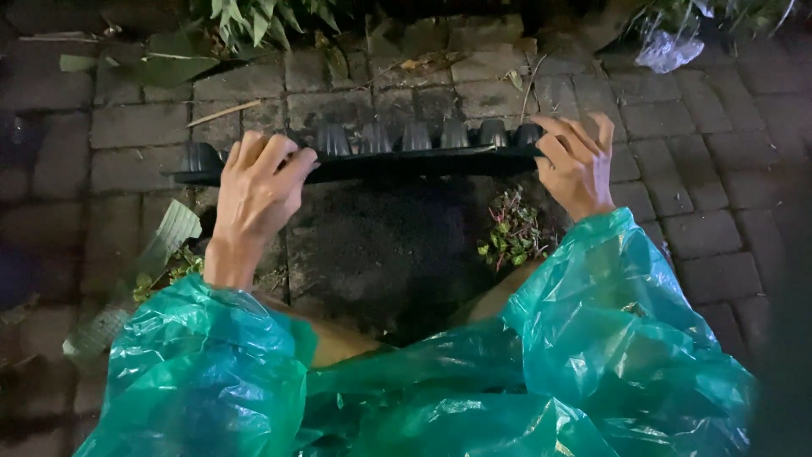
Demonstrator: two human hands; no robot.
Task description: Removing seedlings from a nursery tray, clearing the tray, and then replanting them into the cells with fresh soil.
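Note:
A black plastic seedling tray (397,161) is tipped up on edge, its cell bottoms facing away, above a dark patch of soil (381,245) on the brick paving. My left hand (258,190) grips the tray's near rim toward its left end. My right hand (575,161) grips the rim at its right end. Both arms wear green translucent plastic sleeves (592,338). A small clump of green and reddish seedlings (510,233) lies on the ground just below my right hand.
Grey brick paving (702,211) surrounds the soil patch. Leafy plants (254,17) and dry leaves line the far edge. A crumpled clear plastic bag (668,49) lies at the top right. A pale woven sack piece (161,245) with greenery lies at the left.

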